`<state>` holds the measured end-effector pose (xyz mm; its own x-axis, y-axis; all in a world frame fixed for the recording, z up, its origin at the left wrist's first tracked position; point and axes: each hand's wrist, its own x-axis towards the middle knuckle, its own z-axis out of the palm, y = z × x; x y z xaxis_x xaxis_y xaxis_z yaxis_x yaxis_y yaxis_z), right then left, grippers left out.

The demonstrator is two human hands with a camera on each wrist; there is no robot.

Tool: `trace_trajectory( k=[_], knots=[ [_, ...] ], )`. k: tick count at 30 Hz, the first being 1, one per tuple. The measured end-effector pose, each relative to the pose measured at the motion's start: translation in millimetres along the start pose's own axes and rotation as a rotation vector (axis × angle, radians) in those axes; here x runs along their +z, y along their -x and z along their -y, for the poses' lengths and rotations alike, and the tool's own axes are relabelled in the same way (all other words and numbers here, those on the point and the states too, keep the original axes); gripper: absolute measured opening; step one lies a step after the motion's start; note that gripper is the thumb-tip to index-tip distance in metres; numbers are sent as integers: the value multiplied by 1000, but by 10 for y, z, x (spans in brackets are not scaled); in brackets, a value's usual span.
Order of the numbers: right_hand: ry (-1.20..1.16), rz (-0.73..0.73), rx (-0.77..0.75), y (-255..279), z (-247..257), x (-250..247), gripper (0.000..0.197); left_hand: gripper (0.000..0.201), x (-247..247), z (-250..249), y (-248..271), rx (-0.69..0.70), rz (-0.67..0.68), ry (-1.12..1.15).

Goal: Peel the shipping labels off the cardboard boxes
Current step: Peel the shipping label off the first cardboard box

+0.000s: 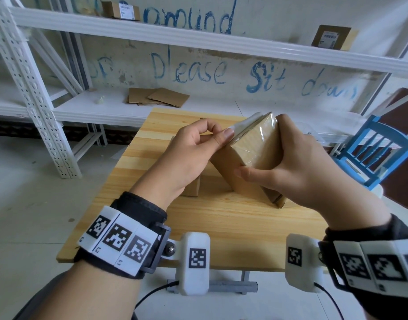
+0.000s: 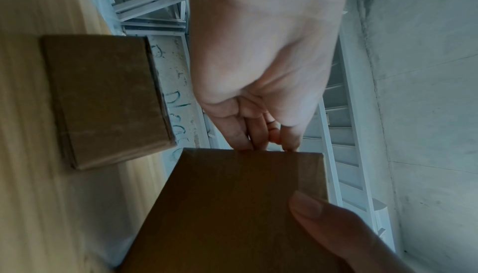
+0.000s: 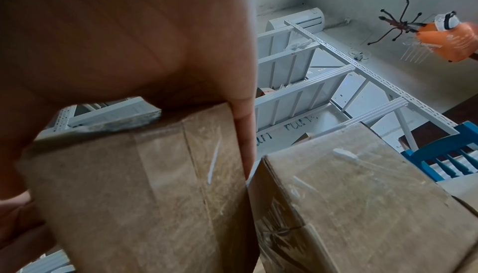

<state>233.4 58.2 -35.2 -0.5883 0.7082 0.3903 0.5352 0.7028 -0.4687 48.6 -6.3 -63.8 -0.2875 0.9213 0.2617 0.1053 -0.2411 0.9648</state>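
Between left fingers [image 1: 223,137] and thumb: label [image 1: 246,124] lifting off box [image 1: 253,158].

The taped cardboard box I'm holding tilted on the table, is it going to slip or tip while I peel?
The box looks glossy with clear tape, so it may be slippery. It stands tilted on one edge, likely to tip without the right hand. It seems stiff under that grip, while the left hand pinches the label.

Tilted box [image 1: 251,155] above the table [image 1: 221,222] between left hand [image 1: 186,155] and right hand [image 1: 297,165], second box [image 1: 192,187] on the table under the left hand, shelving [image 1: 152,105] behind, chair [image 1: 380,148] right.
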Motion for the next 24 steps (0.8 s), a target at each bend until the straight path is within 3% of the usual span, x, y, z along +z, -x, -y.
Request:
trace_trajectory(
  k=[24],
  knots=[
    [-11, 1, 2, 6, -8, 10, 76, 21, 9, 30, -7, -5, -15, 6]
  ],
)
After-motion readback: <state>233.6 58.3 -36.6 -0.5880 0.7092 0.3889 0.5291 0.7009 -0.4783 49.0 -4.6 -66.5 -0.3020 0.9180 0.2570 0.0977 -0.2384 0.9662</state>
